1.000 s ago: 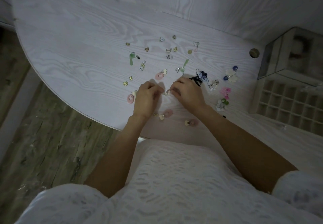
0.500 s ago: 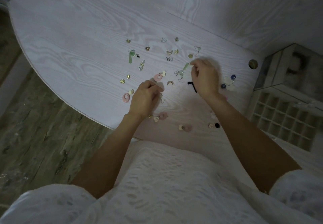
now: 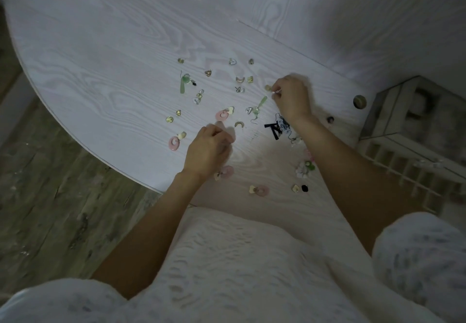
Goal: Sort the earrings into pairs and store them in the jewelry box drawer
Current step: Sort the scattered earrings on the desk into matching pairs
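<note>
Pink, green and gold earrings (image 3: pixel 223 115) lie on the counter (image 3: pixel 106 75). Right hand (image 3: pixel 292 98) pinches one small earring (image 3: pixel 275 92); left hand (image 3: pixel 208 150) looks curled, its grip hidden.

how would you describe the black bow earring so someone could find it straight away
Start at the white table and find the right hand reaching over the scattered earrings. Just under that wrist, toward the person, lies the black bow earring. It is the only dark ribbon shape there, beside a blue-and-white patterned piece.

Scattered earrings (image 3: pixel 223 115) beside open jewelry box drawer (image 3: pixel 413 171)
</note>
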